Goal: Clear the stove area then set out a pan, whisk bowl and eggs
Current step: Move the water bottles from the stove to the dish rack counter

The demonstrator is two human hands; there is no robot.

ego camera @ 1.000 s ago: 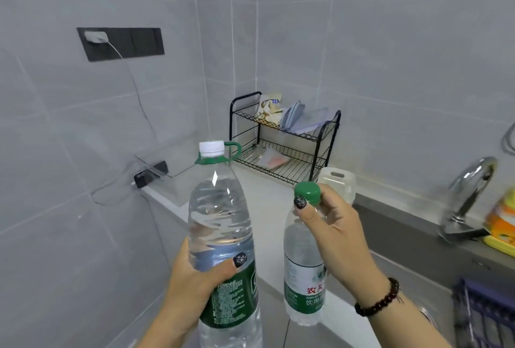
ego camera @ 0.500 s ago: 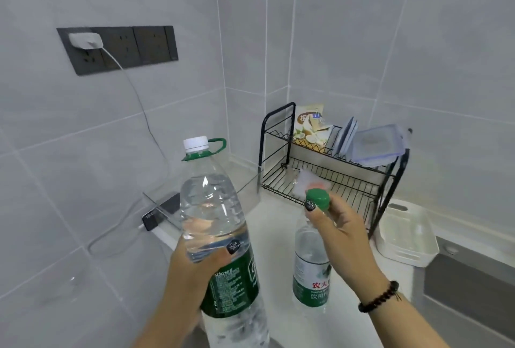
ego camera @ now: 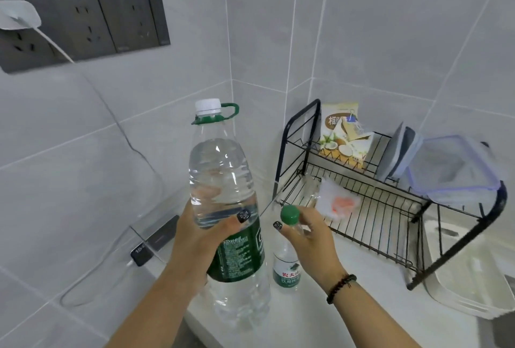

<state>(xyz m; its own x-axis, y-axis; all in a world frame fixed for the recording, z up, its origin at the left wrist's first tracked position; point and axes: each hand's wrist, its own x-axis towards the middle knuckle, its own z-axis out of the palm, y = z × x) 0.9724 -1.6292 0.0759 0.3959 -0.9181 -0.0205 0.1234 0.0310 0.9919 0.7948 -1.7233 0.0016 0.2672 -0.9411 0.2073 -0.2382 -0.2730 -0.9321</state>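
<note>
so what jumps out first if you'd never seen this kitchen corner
Two water bottles in the foreground: the left hand grips a large bottle by its middle, and the right hand holds a small green-capped bottle by its neck. Behind them, in the tiled corner, stands a black wire rack.

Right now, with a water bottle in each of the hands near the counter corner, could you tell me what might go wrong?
1. The right hand holds the small bottle only by its neck, under the green cap; it could swing or tip on landing.
2. The wire rack stands close behind it, so a bump seems possible.
3. The left hand grips the large bottle mid-body near the counter edge; set down there, it might topple off.
</note>
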